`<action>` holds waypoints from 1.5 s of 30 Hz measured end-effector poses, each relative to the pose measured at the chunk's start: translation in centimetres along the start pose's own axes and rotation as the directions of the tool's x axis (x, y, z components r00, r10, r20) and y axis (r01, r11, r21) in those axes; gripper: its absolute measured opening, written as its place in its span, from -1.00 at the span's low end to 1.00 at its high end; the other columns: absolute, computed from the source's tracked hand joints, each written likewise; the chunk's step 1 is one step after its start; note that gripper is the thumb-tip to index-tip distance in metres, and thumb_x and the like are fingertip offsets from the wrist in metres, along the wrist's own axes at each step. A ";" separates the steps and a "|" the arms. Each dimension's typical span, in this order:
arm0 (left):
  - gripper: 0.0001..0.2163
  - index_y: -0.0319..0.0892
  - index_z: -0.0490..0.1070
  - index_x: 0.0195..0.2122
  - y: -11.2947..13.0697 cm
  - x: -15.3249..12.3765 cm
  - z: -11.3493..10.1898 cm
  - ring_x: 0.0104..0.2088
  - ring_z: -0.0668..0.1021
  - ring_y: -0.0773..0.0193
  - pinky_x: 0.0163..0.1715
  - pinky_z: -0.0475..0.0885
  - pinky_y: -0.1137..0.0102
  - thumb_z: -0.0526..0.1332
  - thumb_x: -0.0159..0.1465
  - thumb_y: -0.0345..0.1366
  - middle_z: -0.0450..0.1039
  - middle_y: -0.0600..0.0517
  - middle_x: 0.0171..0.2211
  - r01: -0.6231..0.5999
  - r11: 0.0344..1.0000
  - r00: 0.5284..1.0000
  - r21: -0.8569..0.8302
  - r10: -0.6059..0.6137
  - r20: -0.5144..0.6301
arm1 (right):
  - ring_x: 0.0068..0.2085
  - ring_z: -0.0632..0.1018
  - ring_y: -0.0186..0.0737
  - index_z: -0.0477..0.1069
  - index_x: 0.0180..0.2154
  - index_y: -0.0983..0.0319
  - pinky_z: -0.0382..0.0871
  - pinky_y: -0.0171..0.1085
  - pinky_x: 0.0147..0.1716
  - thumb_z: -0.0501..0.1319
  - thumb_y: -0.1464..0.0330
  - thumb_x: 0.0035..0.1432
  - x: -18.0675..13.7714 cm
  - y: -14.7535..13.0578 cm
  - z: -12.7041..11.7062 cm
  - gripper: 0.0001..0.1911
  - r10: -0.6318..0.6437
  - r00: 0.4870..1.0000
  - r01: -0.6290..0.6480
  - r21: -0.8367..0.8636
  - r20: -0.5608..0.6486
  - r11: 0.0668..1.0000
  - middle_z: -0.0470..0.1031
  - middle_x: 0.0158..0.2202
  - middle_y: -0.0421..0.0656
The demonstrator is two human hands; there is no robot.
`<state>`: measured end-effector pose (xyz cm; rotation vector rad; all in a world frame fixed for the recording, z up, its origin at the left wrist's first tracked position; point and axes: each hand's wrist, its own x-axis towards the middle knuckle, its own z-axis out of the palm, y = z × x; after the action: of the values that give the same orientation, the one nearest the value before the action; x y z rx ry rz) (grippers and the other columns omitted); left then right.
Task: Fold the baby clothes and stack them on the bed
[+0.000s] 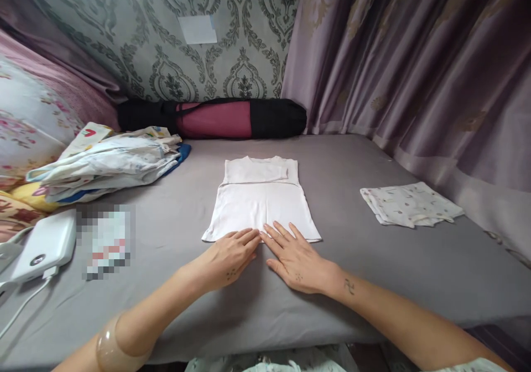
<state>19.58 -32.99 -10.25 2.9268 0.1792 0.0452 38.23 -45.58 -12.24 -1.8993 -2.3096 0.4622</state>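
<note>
A small white long-sleeved shirt (257, 203) lies flat on the grey sheet, its neckline towards the wall and its sleeves folded across the upper part. My left hand (232, 256) rests on the hem near the middle, fingers stretched out flat. Beside it my right hand (290, 253) lies palm down on the same hem with the fingers spread. The fingertips of both hands meet at the centre of the bottom edge. Neither hand grips the cloth.
A folded patterned garment (410, 203) lies at the right. On the left are a clothes pile (120, 159), a white power bank (47, 242) with a cable, and a blurred-out item (108, 242). A black and maroon bag (213, 119) lines the wall by the purple curtain (352, 57).
</note>
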 end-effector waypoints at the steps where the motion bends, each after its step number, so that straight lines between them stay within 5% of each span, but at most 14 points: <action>1: -0.67 -0.18 0.28 0.14 0.0 0.0 0.0 0.15 0.43 0.11 0.07 0.38 0.25 -0.10 0.43 -0.30 0.40 -0.14 0.11 0.003 1.000 1.000 0.008 -0.003 0.000 | 0.41 -0.13 -0.01 -0.14 0.40 0.22 -0.23 0.13 0.35 -0.18 0.09 0.41 0.0 0.0 0.2 -0.35 0.003 1.000 -0.003 -0.001 0.002 1.000 -0.15 0.43 -0.10; 12: -0.72 -0.10 0.40 -0.04 -2.0 0.3 0.3 -0.15 0.52 0.20 -0.20 0.42 0.36 -0.08 0.45 -0.26 0.47 -0.05 -0.18 0.066 0.996 0.998 -0.058 -0.068 -0.017 | 0.40 0.00 -0.08 0.03 0.36 0.13 -0.11 0.04 0.35 -0.14 0.16 0.42 -0.7 1.2 -1.2 -0.45 0.008 1.000 -0.009 0.034 0.011 0.999 0.01 0.40 -0.13; 23: -0.69 -0.17 0.37 -0.26 -2.6 0.5 1.2 -0.26 0.46 0.18 -0.26 0.36 0.32 -0.14 0.45 -0.34 0.44 -0.06 -0.29 0.089 0.994 0.996 0.070 -0.088 -0.016 | 0.25 0.35 -0.18 0.36 0.19 0.14 0.20 -0.11 0.26 -0.01 0.29 0.40 -2.7 5.3 -0.6 -0.60 -0.016 0.971 0.028 0.048 -0.237 0.998 0.37 0.23 -0.11; 33: -0.73 -0.14 0.24 -0.24 -3.7 1.0 2.1 -0.28 0.46 0.16 -0.29 0.33 0.31 -0.21 0.45 -0.28 0.40 -0.03 -0.34 0.242 0.969 0.962 -0.045 -0.246 -0.120 | 0.12 0.47 -0.14 0.38 0.12 0.17 0.36 -0.12 0.11 -0.01 0.47 0.31 -3.8 6.9 -1.0 -0.59 -0.025 0.941 0.004 -0.061 -0.338 0.998 0.48 0.11 -0.07; 40: -0.76 -0.11 0.19 -0.23 -4.1 1.4 2.6 -0.31 0.44 0.16 -0.31 0.29 0.31 -0.21 0.45 -0.25 0.37 0.00 -0.38 0.279 0.954 0.946 -0.110 -0.293 -0.140 | 0.08 0.45 -0.01 0.33 0.13 0.20 0.34 -0.01 0.08 0.28 0.16 0.18 -3.3 5.4 -1.8 -0.48 0.154 0.939 -0.171 -0.029 -0.308 0.985 0.45 0.09 -0.02; 45: -0.76 -0.11 0.18 -0.25 -4.4 1.8 2.6 -0.31 0.43 0.17 -0.29 0.31 0.31 -0.21 0.45 -0.25 0.35 0.02 -0.38 0.280 0.949 0.945 -0.147 -0.299 -0.131 | -0.10 0.49 -0.09 0.43 -0.08 0.21 0.41 -0.10 -0.07 0.13 0.38 0.29 -2.5 5.9 -1.4 -0.81 0.158 0.925 -0.193 -0.068 -0.345 0.979 0.51 -0.11 -0.07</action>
<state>20.93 -29.06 -13.64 2.7379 0.6071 0.2250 44.63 -46.86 -12.47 -2.0527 -1.9861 0.0254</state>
